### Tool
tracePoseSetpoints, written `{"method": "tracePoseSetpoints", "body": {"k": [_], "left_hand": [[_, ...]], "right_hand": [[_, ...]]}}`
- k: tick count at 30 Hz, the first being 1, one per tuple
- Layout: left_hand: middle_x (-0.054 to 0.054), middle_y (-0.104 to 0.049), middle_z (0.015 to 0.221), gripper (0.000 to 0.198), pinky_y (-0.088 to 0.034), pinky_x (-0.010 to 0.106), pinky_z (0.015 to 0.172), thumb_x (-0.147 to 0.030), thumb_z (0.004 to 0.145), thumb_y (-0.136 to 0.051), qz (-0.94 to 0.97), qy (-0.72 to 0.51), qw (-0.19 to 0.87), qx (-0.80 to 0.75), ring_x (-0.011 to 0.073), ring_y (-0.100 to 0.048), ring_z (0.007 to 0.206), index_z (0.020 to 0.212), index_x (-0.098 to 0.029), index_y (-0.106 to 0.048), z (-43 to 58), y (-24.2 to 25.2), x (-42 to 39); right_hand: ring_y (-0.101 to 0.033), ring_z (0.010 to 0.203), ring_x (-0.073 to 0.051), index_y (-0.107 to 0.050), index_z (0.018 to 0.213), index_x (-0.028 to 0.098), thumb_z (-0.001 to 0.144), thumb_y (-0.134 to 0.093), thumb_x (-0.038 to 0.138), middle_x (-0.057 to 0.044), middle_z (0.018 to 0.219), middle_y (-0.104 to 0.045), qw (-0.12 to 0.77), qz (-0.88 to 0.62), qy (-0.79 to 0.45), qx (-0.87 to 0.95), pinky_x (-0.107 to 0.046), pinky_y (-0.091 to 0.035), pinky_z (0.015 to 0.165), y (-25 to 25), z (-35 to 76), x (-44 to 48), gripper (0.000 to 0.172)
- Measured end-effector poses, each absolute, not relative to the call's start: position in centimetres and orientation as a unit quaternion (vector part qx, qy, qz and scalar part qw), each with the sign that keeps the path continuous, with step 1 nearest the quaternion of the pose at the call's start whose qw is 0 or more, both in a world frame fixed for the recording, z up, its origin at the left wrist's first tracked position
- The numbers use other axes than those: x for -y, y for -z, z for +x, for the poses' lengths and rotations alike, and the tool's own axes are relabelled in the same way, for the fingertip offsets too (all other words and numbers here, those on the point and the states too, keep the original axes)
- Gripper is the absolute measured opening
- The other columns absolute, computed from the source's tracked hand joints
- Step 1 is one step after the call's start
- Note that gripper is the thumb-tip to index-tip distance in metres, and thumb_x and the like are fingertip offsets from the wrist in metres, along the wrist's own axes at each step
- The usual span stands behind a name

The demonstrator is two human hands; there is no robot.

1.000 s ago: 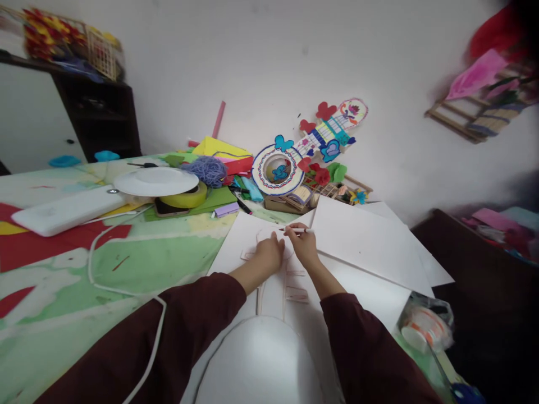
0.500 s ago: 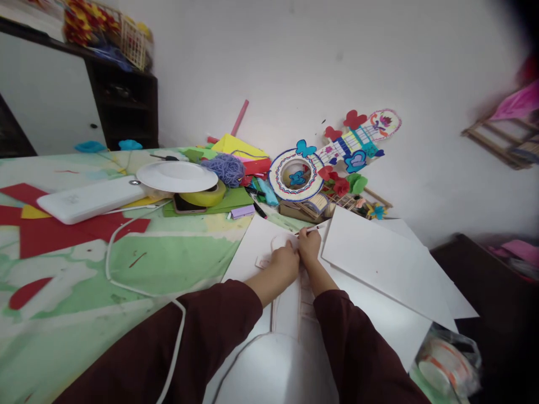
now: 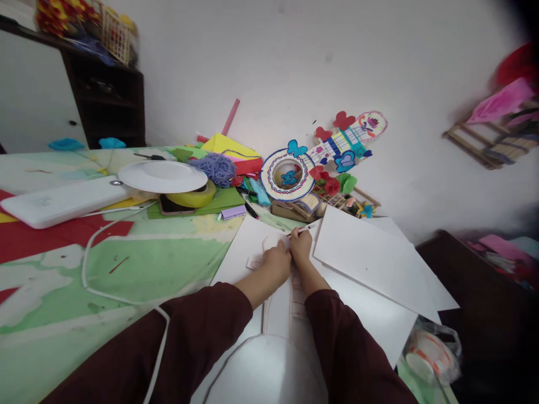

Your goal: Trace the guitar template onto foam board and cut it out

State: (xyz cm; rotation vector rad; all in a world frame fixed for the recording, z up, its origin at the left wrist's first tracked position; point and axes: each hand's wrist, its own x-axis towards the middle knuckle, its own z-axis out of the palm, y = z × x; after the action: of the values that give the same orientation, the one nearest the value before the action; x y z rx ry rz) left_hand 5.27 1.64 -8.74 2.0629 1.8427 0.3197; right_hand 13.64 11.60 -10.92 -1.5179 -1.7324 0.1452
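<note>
My left hand (image 3: 275, 262) lies on a large white sheet (image 3: 244, 247) with a guitar outline drawn in red, its fingers curled and pressing the paper down. My right hand (image 3: 300, 244) sits right beside it, touching it, and pinches a thin white pen (image 3: 304, 228) whose tip rests on the outline's top end. Both sleeves are dark maroon. A white rounded paper shape (image 3: 265, 370) lies on the sheet just in front of me.
More white sheets (image 3: 370, 252) lie to the right. Behind the hands stand a decorated paper guitar (image 3: 311, 163), blue yarn (image 3: 218, 167), a white plate (image 3: 162, 175) on yellow tape (image 3: 191, 197), a phone (image 3: 170, 207), a white cable (image 3: 96, 252) and a bagged tape roll (image 3: 427, 353).
The hands have come close together and now touch, with the pen working at the top of the outline. The view has shifted slightly with my head.
</note>
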Motion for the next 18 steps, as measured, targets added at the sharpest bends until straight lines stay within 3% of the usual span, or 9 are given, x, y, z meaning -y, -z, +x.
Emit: {"method": "tracePoseSetpoints", "body": {"k": [7,18], "left_hand": [[0.02,-0.024,0.15,0.051,-0.052,0.042,0.078,-0.011,0.087,-0.038,0.746,-0.067,0.15,-0.645,0.0335,-0.058,0.109,0.137,-0.015,-0.044,5.03,8.1,-1.1],[0.021,-0.027,0.148,0.049,-0.05,0.04,0.079,-0.007,0.084,-0.04,0.741,-0.095,0.151,-0.648,0.0321,-0.059,0.105,0.132,-0.013,-0.051,5.21,8.66,-1.24]], "right_hand": [[-0.058,0.056,-0.019,-0.06,0.058,0.017,0.08,-0.04,0.032,-0.01,0.059,-0.065,0.4,-0.601,-0.061,0.689,-0.028,-0.038,0.055,10.88,13.68,-11.64,0.034],[-0.057,0.054,-0.019,-0.058,0.054,0.017,0.08,-0.04,0.028,-0.011,0.058,-0.065,0.383,-0.606,-0.07,0.694,-0.027,-0.037,0.053,10.67,13.47,-11.86,0.033]]}}
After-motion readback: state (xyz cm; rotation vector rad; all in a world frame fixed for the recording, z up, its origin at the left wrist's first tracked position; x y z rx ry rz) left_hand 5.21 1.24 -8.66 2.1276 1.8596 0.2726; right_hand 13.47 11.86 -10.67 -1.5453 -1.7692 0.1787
